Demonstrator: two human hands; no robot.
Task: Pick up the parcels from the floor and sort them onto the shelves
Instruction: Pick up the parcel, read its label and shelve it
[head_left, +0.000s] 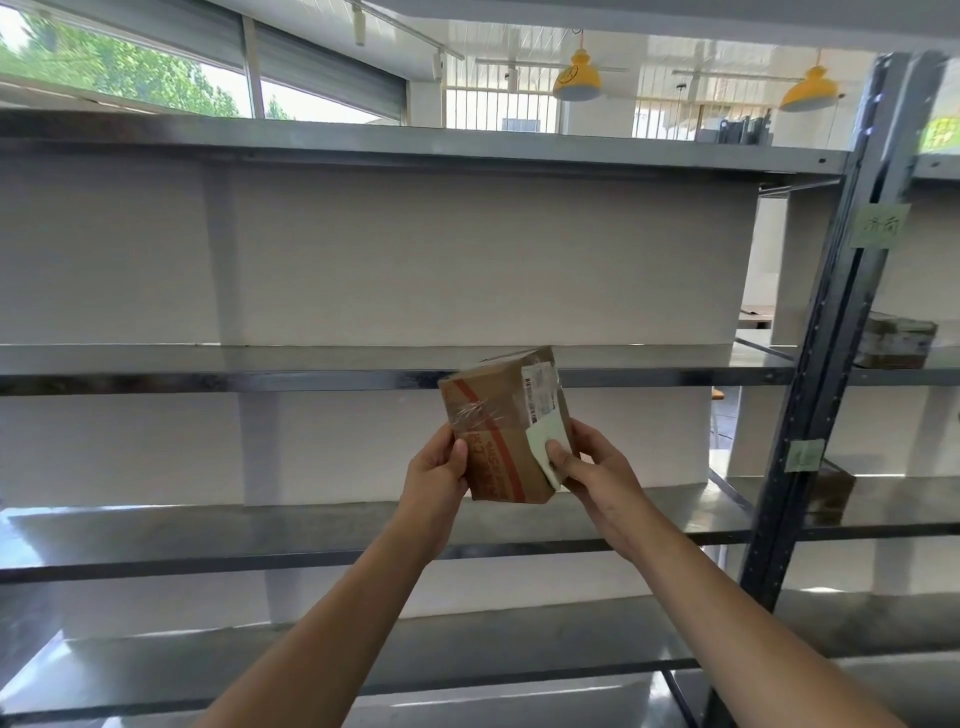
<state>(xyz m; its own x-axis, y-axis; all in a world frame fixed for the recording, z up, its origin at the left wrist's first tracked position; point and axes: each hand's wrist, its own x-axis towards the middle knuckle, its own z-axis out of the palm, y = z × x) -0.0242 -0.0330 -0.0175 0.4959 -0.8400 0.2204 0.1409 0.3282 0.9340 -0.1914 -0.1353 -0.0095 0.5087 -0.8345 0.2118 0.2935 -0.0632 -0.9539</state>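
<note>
Ahead, the metal shelving (363, 382) spans the view, its tiers bare on this side. Held up before the middle tier, the taped cardboard parcel (506, 423) stands tilted, long axis near upright. The left hand (436, 475) and right hand (597, 467) clasp its lower sides, equally near, the shelf just beyond.

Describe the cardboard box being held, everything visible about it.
The box is a small brown cardboard parcel with red printed stripes and lettering, wrapped with shiny clear tape. A white shipping label with a barcode sits near its upper right, and a pale paper slip lies at the lower right edge. It is tilted, held in the air in front of the shelf, resting on nothing. The left hand grips its left side; the right hand grips the right, thumb pressing the slip.
</note>
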